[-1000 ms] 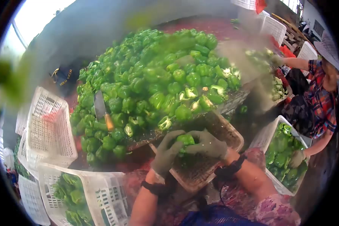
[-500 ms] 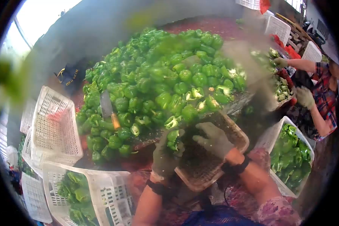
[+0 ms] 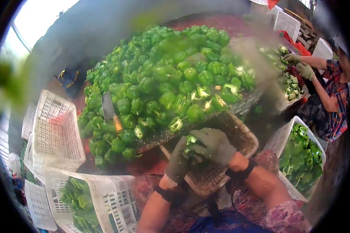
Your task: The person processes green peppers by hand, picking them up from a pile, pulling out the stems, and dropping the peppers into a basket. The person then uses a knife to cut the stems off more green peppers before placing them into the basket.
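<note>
In front of my body, my gloved left hand [image 3: 177, 163] is closed around a cut green pepper [image 3: 191, 140]. My gloved right hand [image 3: 216, 146] bends over the same pepper, its fingers pressed on it and hiding much of it. Both hands are above a dirty brown basket [image 3: 243, 132]. Just beyond them lies a big heap of green peppers [image 3: 147, 83], with several cut ones showing pale insides at its near edge. A knife [image 3: 109, 108] with a wooden handle rests on the heap's left side.
White crates stand at left, one [image 3: 58, 132] showing its bare inside and one [image 3: 107, 180] with peppers. Another crate of peppers [image 3: 299, 163] is at right. A co-worker in a plaid shirt [image 3: 338, 101] handles pieces over a basket [image 3: 293, 87]. A dark cap [image 3: 69, 80] lies behind.
My right hand has moved left from over the basket and closed onto the pepper in my left hand. The co-worker's hands have come together.
</note>
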Tool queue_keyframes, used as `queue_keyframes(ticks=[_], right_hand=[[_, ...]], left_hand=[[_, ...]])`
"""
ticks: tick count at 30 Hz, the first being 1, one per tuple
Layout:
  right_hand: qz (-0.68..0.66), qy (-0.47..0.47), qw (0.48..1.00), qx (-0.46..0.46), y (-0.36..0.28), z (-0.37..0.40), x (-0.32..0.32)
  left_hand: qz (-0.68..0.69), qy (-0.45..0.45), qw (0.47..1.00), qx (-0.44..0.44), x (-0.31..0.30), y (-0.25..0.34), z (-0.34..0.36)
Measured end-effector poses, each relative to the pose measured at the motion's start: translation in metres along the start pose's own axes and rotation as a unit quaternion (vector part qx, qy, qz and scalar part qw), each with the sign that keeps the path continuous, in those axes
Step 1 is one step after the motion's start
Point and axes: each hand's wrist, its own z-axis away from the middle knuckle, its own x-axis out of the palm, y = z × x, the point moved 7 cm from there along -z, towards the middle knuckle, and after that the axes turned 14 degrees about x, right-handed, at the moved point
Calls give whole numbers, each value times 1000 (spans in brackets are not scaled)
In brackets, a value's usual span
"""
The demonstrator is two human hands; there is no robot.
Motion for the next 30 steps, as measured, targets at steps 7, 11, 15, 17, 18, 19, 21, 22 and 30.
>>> queue_keyframes(ticks=[7,11,15,17,18,19,21,22,30], right_hand=[[70,-53,996,-31,3,2,9],[89,-28,995,-47,6,3,19],[-19,-115,993,-9,15,0,15],[-103,-151,979,85,22,-5,8],[-145,-169,966,132,26,-6,8],[-164,-159,960,163,30,-7,11],[-200,-139,944,223,43,-8,27],[-177,-110,961,179,44,-8,34],[38,-69,995,-56,31,-19,105]], left_hand=[[-55,-23,998,-28,-5,-11,3],[-77,-28,996,-19,-3,-11,6],[-80,-9,995,-55,-3,-11,10],[-80,4,994,-79,-1,-9,13],[-78,0,993,-89,-1,-6,16],[-76,-3,992,-98,0,-3,18],[-31,44,998,-28,-6,11,22],[-29,51,998,34,-7,30,24],[509,-246,679,468,4,221,140]])
